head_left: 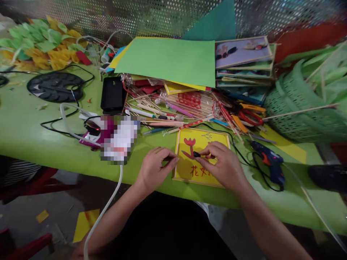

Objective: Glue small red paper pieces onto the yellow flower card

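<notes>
— What is the surface here?
— A green table [32,133], very full. The yellow card [189,173] with a red flower and red characters lies flat near the front edge, between the two hands and partly under the right one.

— What does the left hand [155,164] do?
— Its fingers are curled and pressed together, thumb against forefinger, and the tips touch the left edge of the card. I cannot tell if something thin is between them.

— And the right hand [223,166]?
— It rests on the card and pinches a small black piece [197,154] between thumb and forefinger, just over the flower.

— What lies around them?
— A glue gun [268,162] lies to the right of the right hand, near but apart. Wooden sticks [189,103] are heaped beyond both hands, with a green paper [168,59] behind them. A white cable [104,211] hangs to the left of the left hand.
</notes>
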A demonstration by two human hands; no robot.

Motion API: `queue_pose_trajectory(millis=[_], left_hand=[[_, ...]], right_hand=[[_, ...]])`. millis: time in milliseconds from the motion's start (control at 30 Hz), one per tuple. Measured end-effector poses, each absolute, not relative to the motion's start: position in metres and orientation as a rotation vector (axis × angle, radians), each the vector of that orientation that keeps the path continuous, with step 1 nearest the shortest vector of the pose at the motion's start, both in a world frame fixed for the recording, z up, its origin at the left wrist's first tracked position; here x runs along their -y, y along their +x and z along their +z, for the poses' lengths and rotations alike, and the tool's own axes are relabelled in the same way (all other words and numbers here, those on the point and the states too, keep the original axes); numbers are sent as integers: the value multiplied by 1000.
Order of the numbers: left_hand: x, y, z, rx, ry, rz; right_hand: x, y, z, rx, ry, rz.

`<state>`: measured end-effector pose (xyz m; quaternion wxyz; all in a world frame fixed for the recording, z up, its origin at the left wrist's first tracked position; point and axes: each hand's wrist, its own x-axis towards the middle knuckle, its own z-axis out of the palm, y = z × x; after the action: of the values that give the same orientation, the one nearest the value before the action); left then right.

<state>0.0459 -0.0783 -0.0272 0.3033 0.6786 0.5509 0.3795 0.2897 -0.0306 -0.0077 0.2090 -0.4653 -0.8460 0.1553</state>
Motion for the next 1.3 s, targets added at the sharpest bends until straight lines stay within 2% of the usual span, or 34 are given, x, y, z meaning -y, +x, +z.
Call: queue_pose_trajectory(millis=[267, 700, 1300], left_hand=[[78, 47, -27, -1448, 1858, 974], [78, 49, -32, -1466, 2009, 829], [79, 47, -33, -1418, 2025, 857]], right_hand=[[38, 284, -13, 2388, -1371, 336], [-4, 288, 4, 2312, -1294, 453], [1, 262, -16, 2412, -1433, 12]])
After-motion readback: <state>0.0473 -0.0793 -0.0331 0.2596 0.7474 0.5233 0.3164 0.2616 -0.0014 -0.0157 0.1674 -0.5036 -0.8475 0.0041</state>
